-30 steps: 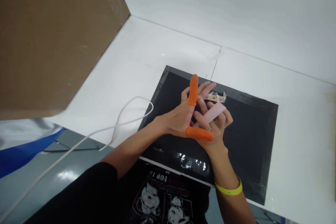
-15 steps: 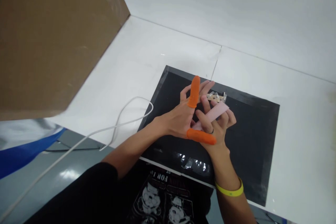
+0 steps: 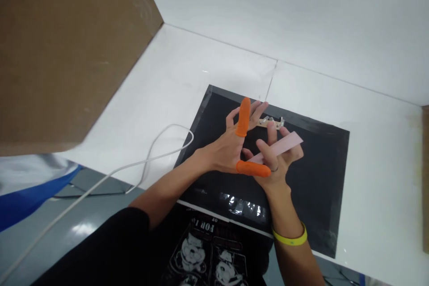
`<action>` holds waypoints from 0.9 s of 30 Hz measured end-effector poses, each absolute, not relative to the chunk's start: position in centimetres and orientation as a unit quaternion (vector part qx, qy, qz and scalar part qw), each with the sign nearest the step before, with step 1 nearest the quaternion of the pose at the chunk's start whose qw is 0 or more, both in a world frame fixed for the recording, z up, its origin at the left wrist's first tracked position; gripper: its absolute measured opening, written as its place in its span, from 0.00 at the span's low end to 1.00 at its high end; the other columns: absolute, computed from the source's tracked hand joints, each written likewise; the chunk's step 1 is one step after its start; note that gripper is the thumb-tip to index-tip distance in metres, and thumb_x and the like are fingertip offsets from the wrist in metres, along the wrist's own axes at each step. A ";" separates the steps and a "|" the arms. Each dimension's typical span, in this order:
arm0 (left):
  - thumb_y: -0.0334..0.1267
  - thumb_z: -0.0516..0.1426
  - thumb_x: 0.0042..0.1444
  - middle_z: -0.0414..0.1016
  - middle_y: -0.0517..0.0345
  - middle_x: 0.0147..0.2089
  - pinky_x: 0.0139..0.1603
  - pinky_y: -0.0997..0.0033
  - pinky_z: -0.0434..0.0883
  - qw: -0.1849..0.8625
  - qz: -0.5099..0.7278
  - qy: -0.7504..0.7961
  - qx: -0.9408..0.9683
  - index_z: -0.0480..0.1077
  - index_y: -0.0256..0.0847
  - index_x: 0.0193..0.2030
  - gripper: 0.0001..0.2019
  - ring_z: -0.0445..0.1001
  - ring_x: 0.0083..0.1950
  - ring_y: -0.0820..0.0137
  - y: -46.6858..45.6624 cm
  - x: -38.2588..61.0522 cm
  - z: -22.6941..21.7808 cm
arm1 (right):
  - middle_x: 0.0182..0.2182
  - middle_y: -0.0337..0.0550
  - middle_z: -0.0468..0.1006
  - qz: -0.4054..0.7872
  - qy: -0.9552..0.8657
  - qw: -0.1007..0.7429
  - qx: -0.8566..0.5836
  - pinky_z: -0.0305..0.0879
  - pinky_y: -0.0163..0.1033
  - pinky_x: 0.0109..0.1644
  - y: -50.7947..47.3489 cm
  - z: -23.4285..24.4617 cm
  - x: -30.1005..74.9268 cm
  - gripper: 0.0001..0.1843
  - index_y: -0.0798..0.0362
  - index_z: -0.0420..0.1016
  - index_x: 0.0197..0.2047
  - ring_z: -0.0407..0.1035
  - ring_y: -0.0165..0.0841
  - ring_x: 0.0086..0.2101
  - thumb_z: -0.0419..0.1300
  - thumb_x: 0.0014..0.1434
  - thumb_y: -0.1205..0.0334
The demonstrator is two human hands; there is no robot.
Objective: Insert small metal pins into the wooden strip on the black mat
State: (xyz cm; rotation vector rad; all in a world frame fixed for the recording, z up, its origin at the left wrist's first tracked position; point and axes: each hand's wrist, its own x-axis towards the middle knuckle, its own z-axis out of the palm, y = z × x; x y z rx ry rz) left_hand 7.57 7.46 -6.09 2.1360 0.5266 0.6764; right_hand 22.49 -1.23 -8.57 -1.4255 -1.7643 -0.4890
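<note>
My left hand (image 3: pixel 226 147) is spread over the black mat, palm down, with orange finger cots (image 3: pixel 244 118) on its thumb and index finger. Beside its far fingertips is a small pale strip-shaped part (image 3: pixel 272 123) with clear and metallic pieces along it. Whether those fingers touch the part I cannot tell. My right hand (image 3: pixel 279 170) has a flat pink strip (image 3: pixel 286 144) between its fingers, the strip slanting up to the right. The strip's lower end passes close to my left thumb. One right fingertip reaches toward the pale part.
The black mat (image 3: pixel 311 187) lies on a white table (image 3: pixel 375 165). A brown panel (image 3: pixel 67 53) rises at the left. A white cable (image 3: pixel 147 161) loops over the table's left side and hangs off the near edge. A yellow band (image 3: pixel 291 237) circles my right wrist.
My right hand has shifted right with the pink strip, away from my left hand. The pale part has stayed near the left fingertips. The view has turned slightly.
</note>
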 end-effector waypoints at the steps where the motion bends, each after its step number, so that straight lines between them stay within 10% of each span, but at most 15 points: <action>1: 0.57 0.57 0.62 0.35 0.54 0.82 0.79 0.44 0.33 0.405 0.270 0.199 0.851 0.27 0.55 0.79 0.50 0.35 0.82 0.52 7.4 7.6 -6.2 | 0.60 0.45 0.75 -0.192 -0.702 0.395 -0.560 0.62 0.54 0.61 -1.2 -8.5 22.3 0.22 0.42 0.64 0.59 0.64 0.45 0.62 0.65 0.65 0.55; 27: 0.48 0.57 0.62 0.50 0.39 0.78 0.76 0.36 0.38 0.338 0.229 0.199 0.891 0.34 0.44 0.78 0.46 0.41 0.81 0.49 7.3 7.4 -5.2 | 0.62 0.47 0.73 -0.196 -0.700 0.404 -0.555 0.64 0.51 0.62 -0.9 -8.2 22.4 0.14 0.47 0.66 0.52 0.61 0.43 0.64 0.63 0.68 0.54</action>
